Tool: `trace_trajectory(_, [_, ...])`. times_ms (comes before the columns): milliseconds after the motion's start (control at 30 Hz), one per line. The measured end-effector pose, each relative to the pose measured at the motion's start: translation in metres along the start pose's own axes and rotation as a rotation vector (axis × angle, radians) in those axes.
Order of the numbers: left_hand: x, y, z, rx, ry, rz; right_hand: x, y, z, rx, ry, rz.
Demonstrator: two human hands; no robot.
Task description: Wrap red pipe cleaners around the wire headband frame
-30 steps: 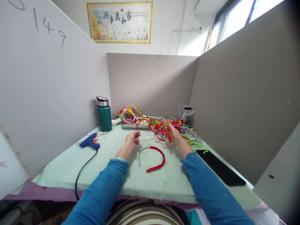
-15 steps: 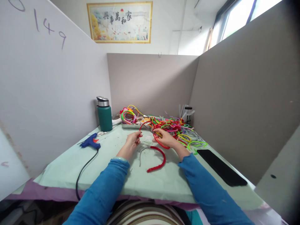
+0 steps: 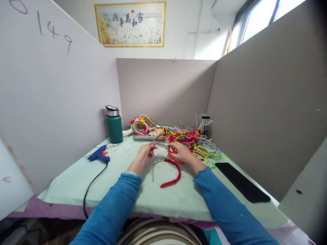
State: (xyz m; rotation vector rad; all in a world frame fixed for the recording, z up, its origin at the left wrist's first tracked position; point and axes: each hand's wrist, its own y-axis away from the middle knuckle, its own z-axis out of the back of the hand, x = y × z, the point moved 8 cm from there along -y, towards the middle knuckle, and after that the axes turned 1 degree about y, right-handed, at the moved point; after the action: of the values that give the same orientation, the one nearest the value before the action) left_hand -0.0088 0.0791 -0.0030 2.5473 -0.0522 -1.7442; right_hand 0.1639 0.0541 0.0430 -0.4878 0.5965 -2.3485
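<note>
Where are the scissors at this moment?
In the head view, the scissors are in the right hand, near the middle, pointing toward the left hand, just beyond the partly red curved band.

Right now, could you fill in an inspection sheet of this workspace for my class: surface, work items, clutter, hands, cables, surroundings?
Surface: pale green, creased covering, purple cloth showing below its near edge.
Work items: curved grey band partly covered in fuzzy red, lying flat; metal-bladed scissors; thin red fuzzy stem.
Clutter: tangled heap of multicoloured fuzzy stems; shallow silver metal tray, filled; flat black rectangular slab.
Hands: left hand pinches the red stem; right hand holds the scissors.
Cables: black cord runs from blue plastic glue gun over the near edge.
Surroundings: grey partitions; co-workers, nothing seen.
</note>
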Motion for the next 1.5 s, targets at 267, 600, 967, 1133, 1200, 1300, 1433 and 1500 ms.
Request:
trace_trajectory(267, [-0.003, 0.001, -0.002, 0.01, 0.009, -0.006, 0.005, 0.002, 0.004, -0.03, 0.041, 0.025])
trace_trajectory(600, [-0.007, 0.006, -0.003, 0.015, 0.039, -0.03, 0.011, 0.003, 0.005, -0.032, 0.099, 0.032])
trace_trajectory(967, [-0.011, 0.007, -0.005, 0.031, -0.038, -0.069, 0.013, 0.002, 0.004, -0.037, 0.173, 0.031])
trace_trajectory(1133, [-0.012, 0.007, -0.002, 0.005, -0.107, -0.107, 0.015, 0.002, 0.002, -0.04, 0.197, 0.041])
trace_trajectory(1200, [-0.012, 0.007, -0.001, -0.006, -0.111, -0.11, 0.015, 0.002, 0.001, -0.043, 0.193, 0.04])
trace_trajectory(1300, [-0.012, 0.007, 0.0, -0.012, -0.094, -0.111, 0.015, 0.002, 0.001, -0.043, 0.172, 0.035])
trace_trajectory(1433, [-0.013, 0.007, 0.0, -0.017, -0.083, -0.119, 0.02, 0.002, 0.003, -0.043, 0.15, 0.036])
trace_trajectory(1500, [-0.014, 0.007, 0.001, -0.02, -0.083, -0.126, 0.022, 0.003, 0.005, -0.05, 0.15, 0.024])
